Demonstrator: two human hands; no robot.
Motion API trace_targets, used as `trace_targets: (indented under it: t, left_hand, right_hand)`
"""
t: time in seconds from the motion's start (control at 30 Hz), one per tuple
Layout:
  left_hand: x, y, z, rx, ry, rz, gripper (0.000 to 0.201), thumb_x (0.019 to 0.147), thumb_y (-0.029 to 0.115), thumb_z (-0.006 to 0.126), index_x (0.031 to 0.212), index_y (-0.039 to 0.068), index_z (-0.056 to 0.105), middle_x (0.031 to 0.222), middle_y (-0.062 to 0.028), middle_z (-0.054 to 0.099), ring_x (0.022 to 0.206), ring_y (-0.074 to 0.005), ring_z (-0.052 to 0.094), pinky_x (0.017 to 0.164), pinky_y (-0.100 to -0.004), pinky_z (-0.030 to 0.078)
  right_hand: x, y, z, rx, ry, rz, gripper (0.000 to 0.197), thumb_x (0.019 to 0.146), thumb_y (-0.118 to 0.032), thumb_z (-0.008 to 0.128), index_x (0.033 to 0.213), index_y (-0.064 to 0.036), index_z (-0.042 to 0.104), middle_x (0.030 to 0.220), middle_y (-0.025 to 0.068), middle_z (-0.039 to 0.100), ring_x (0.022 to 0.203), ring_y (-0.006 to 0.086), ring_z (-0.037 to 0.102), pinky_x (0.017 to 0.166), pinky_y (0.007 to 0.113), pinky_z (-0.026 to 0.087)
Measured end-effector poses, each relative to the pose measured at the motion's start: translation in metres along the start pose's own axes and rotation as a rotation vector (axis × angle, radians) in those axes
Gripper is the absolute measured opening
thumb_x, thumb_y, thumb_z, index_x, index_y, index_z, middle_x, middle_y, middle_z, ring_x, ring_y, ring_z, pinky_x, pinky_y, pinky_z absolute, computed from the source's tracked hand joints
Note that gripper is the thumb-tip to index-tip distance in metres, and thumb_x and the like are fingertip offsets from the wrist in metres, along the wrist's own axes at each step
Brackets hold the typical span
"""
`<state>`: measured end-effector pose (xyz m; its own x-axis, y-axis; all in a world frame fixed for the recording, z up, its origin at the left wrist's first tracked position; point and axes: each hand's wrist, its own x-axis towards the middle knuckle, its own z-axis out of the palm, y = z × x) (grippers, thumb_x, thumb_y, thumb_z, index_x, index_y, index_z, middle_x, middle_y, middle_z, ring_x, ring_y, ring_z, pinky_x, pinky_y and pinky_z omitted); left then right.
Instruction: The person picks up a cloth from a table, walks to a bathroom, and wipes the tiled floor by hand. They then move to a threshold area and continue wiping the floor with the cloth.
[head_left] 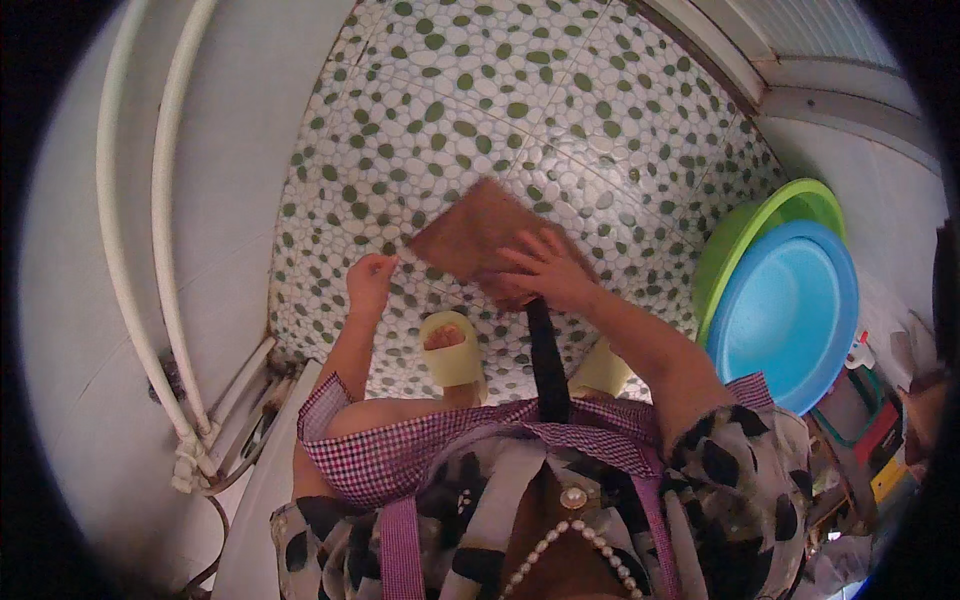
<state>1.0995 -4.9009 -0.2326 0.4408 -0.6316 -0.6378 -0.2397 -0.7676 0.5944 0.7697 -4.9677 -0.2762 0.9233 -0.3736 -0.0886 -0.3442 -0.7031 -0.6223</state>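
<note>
"So, what's the right grip [555, 270] doing?"
"It's spreading, unclenched, over the brown cloth [478, 228] lying beneath it on the floor [490, 112]."
"Left grip [369, 286]?"
"It's hovering left of the cloth; whether it's clenching, I can't tell."

Soft, dim light; faint glare on the tiles [560, 150]; edges bent, black-rimmed.
</note>
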Motion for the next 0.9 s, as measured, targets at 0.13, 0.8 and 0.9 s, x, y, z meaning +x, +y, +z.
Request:
trace_targets:
  t: [0.13,0.8,0.9]
  left_hand:
    - [-0.001,0.011,0.029,0.007,-0.001,0.104,0.019,0.077,0.018,0.067,0.074,0.000,0.061,0.067,-0.0046,0.060,0.061,-0.0100,0.053,0.057,-0.0239,0.043]
    - [0.028,-0.048,-0.009,-0.093,0.694,0.193,0.028,0.086,0.024,0.055,0.101,0.001,0.052,0.092,-0.0067,0.052,0.081,-0.0134,0.047,0.076,-0.0262,0.040]
    - [0.018,-0.082,-0.029,-0.424,0.790,-0.004,0.028,0.087,0.023,0.053,0.103,-0.001,0.052,0.095,-0.0089,0.052,0.084,-0.0190,0.049,0.077,-0.0307,0.041]
  right_hand:
    - [-0.098,0.003,-0.013,-0.255,0.063,0.684,0.061,0.065,-0.045,0.064,0.119,-0.0202,0.049,0.138,0.0095,0.029,0.128,0.0371,0.022,0.100,0.059,0.015]
    - [0.180,-0.048,0.016,-0.137,0.135,0.018,0.046,0.075,-0.027,0.061,0.118,-0.0172,0.050,0.131,0.0048,0.040,0.125,0.0281,0.030,0.102,0.049,0.021]
    - [0.190,-0.082,0.000,0.389,-0.041,0.128,0.042,0.077,-0.021,0.060,0.117,-0.0125,0.051,0.125,0.0049,0.047,0.120,0.0259,0.039,0.101,0.040,0.029]
